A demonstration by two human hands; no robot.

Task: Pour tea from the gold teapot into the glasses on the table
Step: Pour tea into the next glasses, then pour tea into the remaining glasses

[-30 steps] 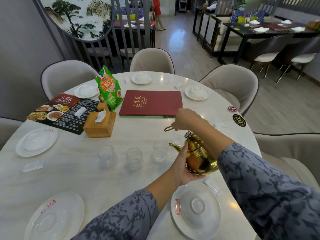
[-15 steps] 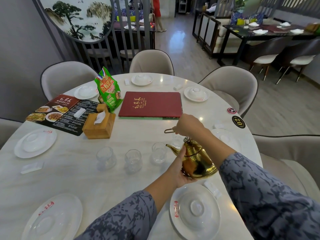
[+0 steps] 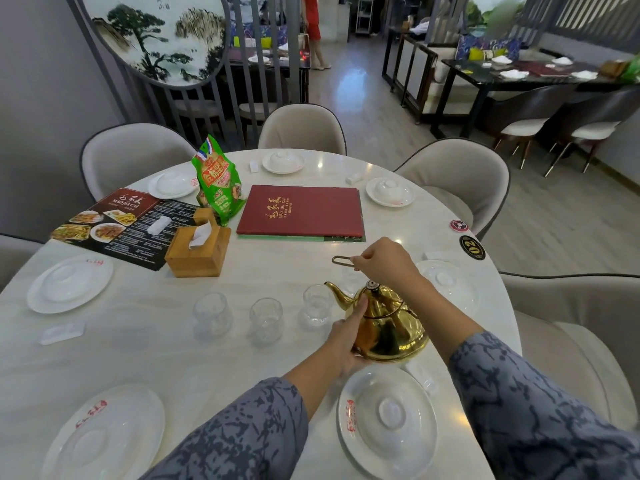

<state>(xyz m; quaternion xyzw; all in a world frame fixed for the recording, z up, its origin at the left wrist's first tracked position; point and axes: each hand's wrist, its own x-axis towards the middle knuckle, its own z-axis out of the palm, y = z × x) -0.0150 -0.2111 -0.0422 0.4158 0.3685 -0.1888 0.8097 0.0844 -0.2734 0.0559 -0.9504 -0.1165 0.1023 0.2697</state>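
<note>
I have the shiny gold metal teapot (image 3: 388, 323) held just above the white marble desk (image 3: 138, 341), near its right edge, tilted so the curved spout (image 3: 337, 293) reaches the rim of the nearest clear glass (image 3: 317, 306). My right hand (image 3: 384, 259) is clamped on the thin wire handle (image 3: 341, 260), which sticks out to the left of my fist. My left hand (image 3: 344, 336) is spread flat against the pot's near side and base, fingers together, steadying it and not gripping.

Three small clear glasses stand in a row in front of me: the one at the spout, a middle glass (image 3: 266, 317) and a far-left glass (image 3: 211, 311). I cannot tell whether any tea is flowing; no stream shows at the spout, and the nearest glass looks empty or nearly so. The other two look empty too.

So I judge the job barely begun: the pot is lifted and aimed, the first pour is at hand, and all three glasses are left to fill, working leftward along the row. A white plate with an upturned bowl (image 3: 388, 415) sits just below the pot, close to my wrists.
</note>
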